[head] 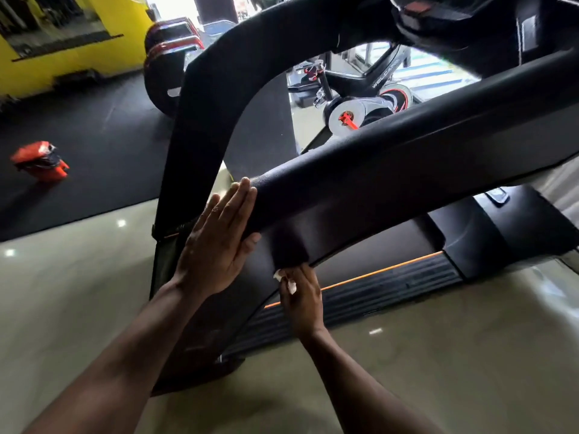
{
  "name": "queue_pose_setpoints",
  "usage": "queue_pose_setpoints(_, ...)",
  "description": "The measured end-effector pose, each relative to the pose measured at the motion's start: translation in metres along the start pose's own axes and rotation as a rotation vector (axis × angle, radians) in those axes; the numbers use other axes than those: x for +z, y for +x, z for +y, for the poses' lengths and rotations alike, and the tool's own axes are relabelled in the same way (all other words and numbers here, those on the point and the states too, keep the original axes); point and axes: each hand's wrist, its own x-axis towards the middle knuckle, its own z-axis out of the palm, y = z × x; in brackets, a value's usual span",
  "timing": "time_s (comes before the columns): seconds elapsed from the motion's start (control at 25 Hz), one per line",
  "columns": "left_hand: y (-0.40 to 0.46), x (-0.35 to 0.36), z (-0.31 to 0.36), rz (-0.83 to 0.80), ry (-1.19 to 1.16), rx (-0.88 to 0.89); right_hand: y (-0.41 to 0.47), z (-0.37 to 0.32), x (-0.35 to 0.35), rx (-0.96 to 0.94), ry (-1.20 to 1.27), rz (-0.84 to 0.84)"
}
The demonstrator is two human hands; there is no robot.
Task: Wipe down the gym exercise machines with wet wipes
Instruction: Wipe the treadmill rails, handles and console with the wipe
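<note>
I am working on a treadmill (391, 170), a big black machine that fills the middle and right of my view, and I judge the wiping here to be partway through at best. Its side handrail (407, 151) runs from the near centre up to the far right, and the curved upright (219, 98) rises on the left toward the console at the top. I cannot tell from the plastic which stretches have already been wiped; nothing shows as clearly wet or streaked. The deck's side rail (376, 286), with its orange stripe, lies below and looks untouched by either hand at this moment.

Farther off stands an exercise bike (369, 98) through the gap in the frame, and another machine (169, 57) sits at the far left by the yellow wall. If those count among the machines, I reckon most of the job is left.

My left hand (216, 242) lies flat with straight fingers against the near end of the handrail, bracing rather than gripping. My right hand (302, 296) is below it, under the handrail's lower edge, with its fingers curled around a small crumpled white wet wipe (286, 280). The wipe sits just beside that lower edge, so I take this underside to be the patch being cleaned.
</note>
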Motion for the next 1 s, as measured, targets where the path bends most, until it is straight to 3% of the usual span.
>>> queue_pose_setpoints(0.2,-0.029,-0.001,-0.02,-0.035,-0.037,0.005,-0.022,-0.005,0.032,0.1,0.001,-0.014)
queue_pose_setpoints(0.32,-0.049,-0.002,-0.027,-0.039,-0.068,-0.038,-0.004,-0.028,0.01,0.126,0.044,0.164)
queue_pose_setpoints(0.48,-0.055,0.0,-0.026,-0.062,-0.087,-0.086,0.059,-0.046,-0.062,0.113,0.058,0.531)
queue_pose_setpoints(0.6,-0.055,-0.002,-0.022,-0.059,-0.083,-0.12,0.089,-0.049,-0.096,0.075,0.067,0.621)
queue_pose_setpoints(0.8,-0.078,-0.007,-0.012,-0.055,-0.106,-0.199,0.054,-0.046,-0.059,0.074,0.035,0.452)
queue_pose_setpoints(1.0,-0.124,-0.004,-0.004,-0.091,-0.106,-0.305,-0.011,-0.042,0.03,0.215,0.152,0.055)
